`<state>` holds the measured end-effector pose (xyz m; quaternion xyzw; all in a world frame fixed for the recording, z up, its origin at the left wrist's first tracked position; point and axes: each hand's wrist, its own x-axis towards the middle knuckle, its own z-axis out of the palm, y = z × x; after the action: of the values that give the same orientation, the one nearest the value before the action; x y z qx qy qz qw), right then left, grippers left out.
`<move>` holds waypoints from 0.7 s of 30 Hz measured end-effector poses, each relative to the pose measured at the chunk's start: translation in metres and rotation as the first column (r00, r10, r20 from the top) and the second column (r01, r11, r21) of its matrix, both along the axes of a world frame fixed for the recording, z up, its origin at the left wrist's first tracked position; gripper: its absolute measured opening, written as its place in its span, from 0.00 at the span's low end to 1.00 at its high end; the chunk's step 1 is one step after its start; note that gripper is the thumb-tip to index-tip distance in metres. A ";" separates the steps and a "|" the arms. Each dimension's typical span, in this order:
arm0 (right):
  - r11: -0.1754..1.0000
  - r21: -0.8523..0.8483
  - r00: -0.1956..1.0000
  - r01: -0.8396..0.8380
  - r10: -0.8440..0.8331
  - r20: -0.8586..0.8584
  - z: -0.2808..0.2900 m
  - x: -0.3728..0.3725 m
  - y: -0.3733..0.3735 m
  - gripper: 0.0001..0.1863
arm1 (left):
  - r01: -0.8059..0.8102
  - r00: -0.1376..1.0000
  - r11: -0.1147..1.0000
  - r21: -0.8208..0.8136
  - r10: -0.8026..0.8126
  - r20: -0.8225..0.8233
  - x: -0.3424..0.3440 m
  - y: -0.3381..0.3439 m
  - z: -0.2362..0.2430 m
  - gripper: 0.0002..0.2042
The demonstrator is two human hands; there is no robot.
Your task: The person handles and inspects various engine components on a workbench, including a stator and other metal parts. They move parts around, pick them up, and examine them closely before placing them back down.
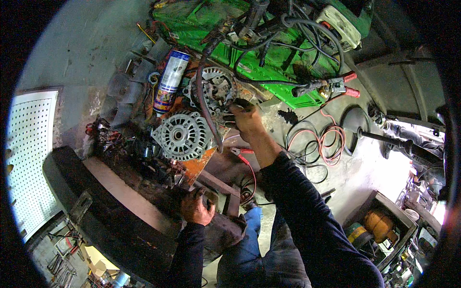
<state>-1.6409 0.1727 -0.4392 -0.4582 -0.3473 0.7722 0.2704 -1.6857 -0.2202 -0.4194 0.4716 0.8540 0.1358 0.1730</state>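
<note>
My right hand [245, 117] reaches to the far part of the bench, its dirty fingers bent around the right rim of an open alternator housing [211, 79]. Windings and inner parts show inside that housing. Nearer to me lies the other alternator half, a round, slotted metal end cover [181, 137] with a hole in its centre. A dark hose [201, 96] hangs across both parts. At the bench's near edge my left hand [196, 209] is closed, fingers curled; what they grip, if anything, is hidden.
A blue and white spray can [170, 81] stands left of the housing. Loose metal parts [144, 144] crowd the bench's left. Green machinery [283, 86] with cables and red-handled clamps [336, 86] lies beyond. Red and black cables [329, 139] coil on the floor; a crate [382, 225] stands right.
</note>
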 end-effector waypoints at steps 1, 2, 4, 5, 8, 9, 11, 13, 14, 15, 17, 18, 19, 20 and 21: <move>0.996 0.091 0.997 -0.021 0.014 0.079 -0.005 -0.001 -0.001 0.12 | -0.008 1.000 1.000 0.014 0.008 0.009 0.000 -0.003 -0.004 0.25; 0.988 0.154 1.000 -0.017 0.015 0.012 -0.009 -0.003 -0.002 0.12 | -0.032 0.998 0.998 -0.050 0.035 0.046 0.001 -0.006 -0.007 0.25; 0.987 0.157 0.999 -0.020 0.026 -0.037 -0.009 0.001 -0.004 0.12 | -0.047 0.996 0.996 -0.076 0.052 0.067 0.001 -0.011 -0.010 0.26; 0.994 0.109 0.997 -0.026 0.018 0.075 -0.007 0.002 -0.003 0.13 | -0.049 0.996 0.995 -0.082 0.055 0.073 0.001 -0.012 -0.010 0.26; 0.920 0.378 0.969 -0.106 0.012 0.245 0.015 0.016 -0.002 0.15 | -0.019 0.999 0.999 -0.049 0.021 0.039 0.000 -0.010 -0.007 0.26; 0.847 0.502 0.915 -0.175 -0.049 0.401 0.024 0.019 -0.003 0.17 | 0.001 1.000 1.000 -0.031 -0.001 0.014 -0.002 -0.008 -0.006 0.26; 0.793 0.587 0.945 -0.164 -0.046 0.325 0.043 0.029 -0.010 0.19 | 0.042 0.998 0.999 -0.008 -0.042 -0.044 -0.003 -0.004 -0.004 0.27; 0.660 0.666 0.882 -0.346 -0.013 0.471 0.056 0.034 -0.010 0.25 | 0.061 0.993 0.998 -0.017 -0.062 -0.104 -0.004 -0.002 -0.003 0.27; 0.592 0.670 0.830 -0.448 -0.002 0.557 0.061 0.033 -0.010 0.26 | 0.065 0.994 0.998 0.000 -0.065 -0.089 -0.004 -0.002 -0.003 0.27; 0.503 0.678 0.780 -0.535 -0.013 0.625 0.065 0.030 -0.011 0.28 | 0.048 0.997 0.999 -0.001 -0.048 -0.067 -0.003 -0.002 -0.004 0.28; 0.352 0.644 0.686 -0.680 -0.005 0.727 0.069 0.024 -0.012 0.35 | 0.035 0.999 0.999 0.014 -0.034 -0.042 -0.002 -0.005 -0.006 0.29; 0.257 0.669 0.688 -0.697 -0.024 0.726 0.070 0.021 -0.011 0.35 | 0.039 0.999 0.999 0.030 -0.038 -0.040 -0.002 -0.007 -0.008 0.29; 0.186 0.644 0.653 -0.742 -0.013 0.757 0.071 0.018 -0.009 0.36 | 0.024 0.999 0.999 0.031 -0.024 -0.025 -0.001 -0.009 -0.009 0.30; 0.124 0.589 0.594 -0.798 0.004 0.804 0.072 0.015 -0.008 0.37 | 0.027 0.999 1.000 0.014 -0.026 -0.022 -0.001 -0.011 -0.011 0.30; 0.116 0.578 0.585 -0.807 0.035 0.810 0.073 0.012 -0.007 0.38 | 0.011 1.000 1.000 -0.018 -0.011 -0.007 -0.001 -0.013 -0.013 0.31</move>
<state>-1.6284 0.1659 -0.3666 -0.2940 -0.9184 0.2481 0.0927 -1.6866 -0.2331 -0.4319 0.4752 0.8532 0.1252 0.1749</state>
